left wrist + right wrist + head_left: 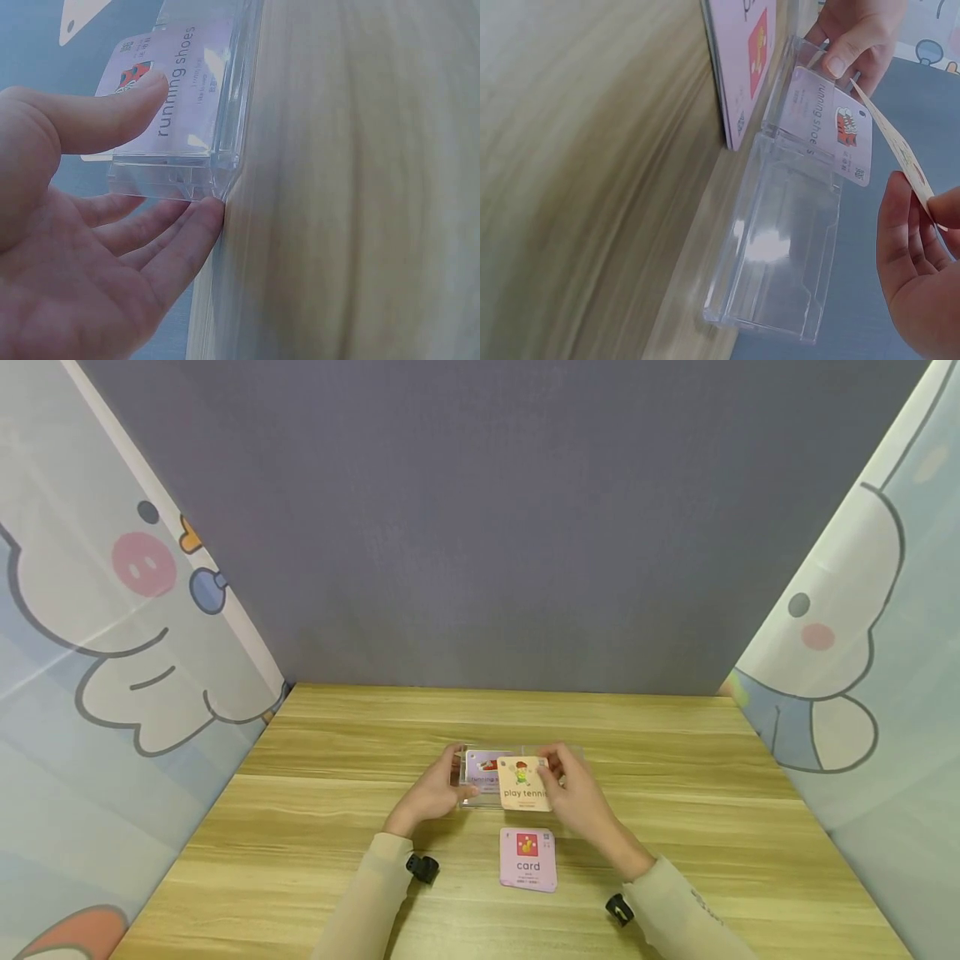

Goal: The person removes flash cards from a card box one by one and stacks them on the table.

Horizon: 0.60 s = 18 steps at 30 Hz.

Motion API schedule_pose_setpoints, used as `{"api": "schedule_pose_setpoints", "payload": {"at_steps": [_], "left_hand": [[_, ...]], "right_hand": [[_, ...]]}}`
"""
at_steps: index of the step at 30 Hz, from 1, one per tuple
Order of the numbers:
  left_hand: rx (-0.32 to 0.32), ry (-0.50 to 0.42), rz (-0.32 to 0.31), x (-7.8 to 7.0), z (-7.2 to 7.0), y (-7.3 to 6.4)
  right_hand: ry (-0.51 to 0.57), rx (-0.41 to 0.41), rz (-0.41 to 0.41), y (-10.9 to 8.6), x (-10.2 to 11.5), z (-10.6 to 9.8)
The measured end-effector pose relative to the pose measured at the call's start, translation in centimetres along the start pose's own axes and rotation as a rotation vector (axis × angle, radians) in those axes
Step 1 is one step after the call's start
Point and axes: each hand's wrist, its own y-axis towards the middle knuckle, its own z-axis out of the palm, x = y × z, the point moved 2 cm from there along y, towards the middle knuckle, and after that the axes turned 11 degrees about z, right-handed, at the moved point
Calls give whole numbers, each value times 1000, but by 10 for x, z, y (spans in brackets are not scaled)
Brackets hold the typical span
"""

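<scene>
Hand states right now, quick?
Left hand: closed, holding one end of the clear plastic box.
Right hand: closed, pinching the "play tennis" card.

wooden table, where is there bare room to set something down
The table is bare left of the left sleeve, right of the right sleeve, and between the clear case and dark backdrop. It's crowded centrally: left hand on the case, right hand holding the play tennis card near it, pink card stack in front.
</scene>
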Motion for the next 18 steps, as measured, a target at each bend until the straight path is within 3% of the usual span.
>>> {"api": "schedule_pose_setpoints", "payload": {"at_steps": [18], "left_hand": [[-10,20,10,-1,1,1]], "right_hand": [[-7,26,22,-5,-5,1]]}}
